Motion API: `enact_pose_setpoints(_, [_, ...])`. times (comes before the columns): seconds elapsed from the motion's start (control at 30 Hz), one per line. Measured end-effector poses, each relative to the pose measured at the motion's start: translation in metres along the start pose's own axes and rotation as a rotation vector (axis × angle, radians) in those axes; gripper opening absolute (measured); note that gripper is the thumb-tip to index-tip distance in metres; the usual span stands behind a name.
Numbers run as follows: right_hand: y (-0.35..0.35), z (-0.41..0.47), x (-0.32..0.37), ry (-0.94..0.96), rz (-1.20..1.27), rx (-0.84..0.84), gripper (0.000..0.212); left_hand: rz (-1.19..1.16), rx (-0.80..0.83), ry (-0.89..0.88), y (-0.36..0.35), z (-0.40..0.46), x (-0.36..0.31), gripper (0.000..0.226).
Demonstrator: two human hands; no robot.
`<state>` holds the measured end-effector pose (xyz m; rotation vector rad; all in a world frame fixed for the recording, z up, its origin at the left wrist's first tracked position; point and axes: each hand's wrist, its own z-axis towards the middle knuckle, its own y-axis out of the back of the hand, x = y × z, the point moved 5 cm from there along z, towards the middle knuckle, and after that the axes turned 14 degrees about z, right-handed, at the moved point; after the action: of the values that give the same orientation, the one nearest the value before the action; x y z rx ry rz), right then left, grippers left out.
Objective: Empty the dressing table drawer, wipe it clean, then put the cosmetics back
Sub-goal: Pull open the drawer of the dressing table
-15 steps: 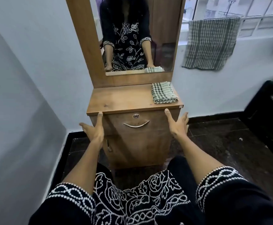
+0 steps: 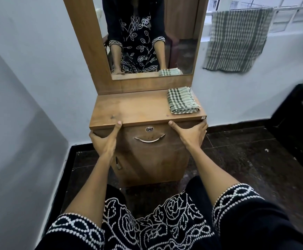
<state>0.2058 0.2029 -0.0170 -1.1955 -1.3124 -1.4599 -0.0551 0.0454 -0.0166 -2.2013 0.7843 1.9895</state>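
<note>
Both hands now grip smooth wooden drawer (image 2: 148, 139).

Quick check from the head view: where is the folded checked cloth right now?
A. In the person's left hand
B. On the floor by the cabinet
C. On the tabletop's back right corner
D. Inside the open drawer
C: the folded checked cloth lies on the tabletop at its back right, just below the mirror; the drawer is closed and neither hand holds it.
</note>
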Motion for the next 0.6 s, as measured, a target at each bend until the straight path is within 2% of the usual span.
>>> enact_pose_setpoints(0.4, [0.002,-0.002,-0.006,0.006,0.094,-0.001,0.120,0.096,-0.046,-0.022,0.009,-0.001,0.009,0.093])
enact_pose_setpoints(0.6, [0.015,-0.008,-0.010,-0.003,0.158,-0.040,0.092,0.089,-0.075,0.004,0.019,-0.008,0.015,0.083])
